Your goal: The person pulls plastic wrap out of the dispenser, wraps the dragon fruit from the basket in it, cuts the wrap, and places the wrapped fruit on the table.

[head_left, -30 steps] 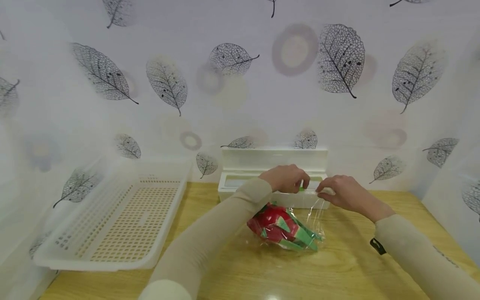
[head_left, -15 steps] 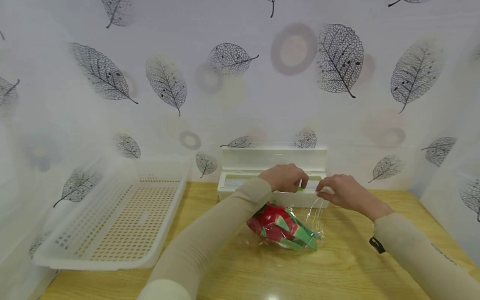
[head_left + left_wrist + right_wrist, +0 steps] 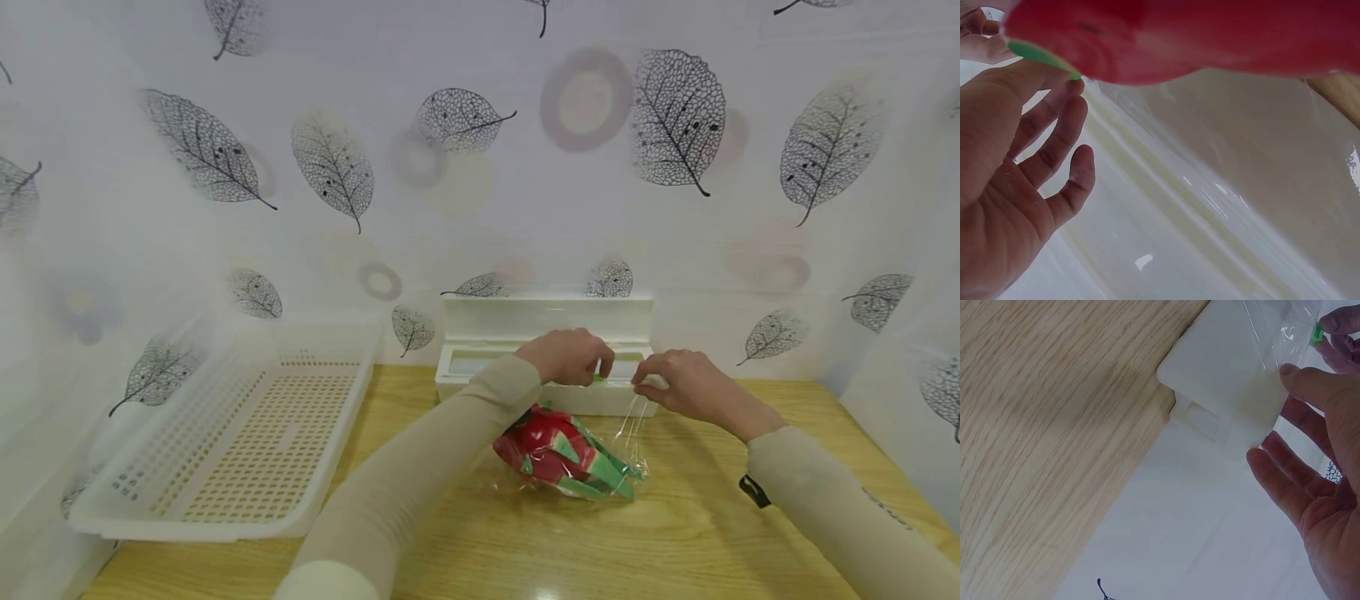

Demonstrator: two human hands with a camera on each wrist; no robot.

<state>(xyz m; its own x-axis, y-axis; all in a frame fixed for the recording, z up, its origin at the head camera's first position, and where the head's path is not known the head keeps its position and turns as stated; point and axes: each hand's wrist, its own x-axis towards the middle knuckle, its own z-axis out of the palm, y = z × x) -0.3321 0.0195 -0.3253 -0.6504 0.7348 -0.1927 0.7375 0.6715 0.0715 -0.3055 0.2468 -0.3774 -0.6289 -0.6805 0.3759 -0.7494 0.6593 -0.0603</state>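
A white cling film box (image 3: 480, 390) stands at the back of the table with its lid raised. At its front edge my left hand (image 3: 566, 357) pinches a small green slide cutter (image 3: 1317, 334). At the box's right end, my right hand (image 3: 686, 387) pinches the clear cling film (image 3: 1260, 334) between thumb and fingers. The film runs down from the box over a red and green dragon fruit (image 3: 555, 450), lying on the table in front. In the left wrist view the dragon fruit (image 3: 1179, 37) looms close and partly covers the left fingertips.
A white perforated plastic basket (image 3: 311, 492) sits on the left of the wooden table (image 3: 712, 533). A pale curtain or sheet with leaf prints (image 3: 525, 208) hangs right behind the box and along both sides.
My left hand has slid very slightly left along the box edge with the slide cutter. My right hand, the film and the dragon fruit look unmoved.
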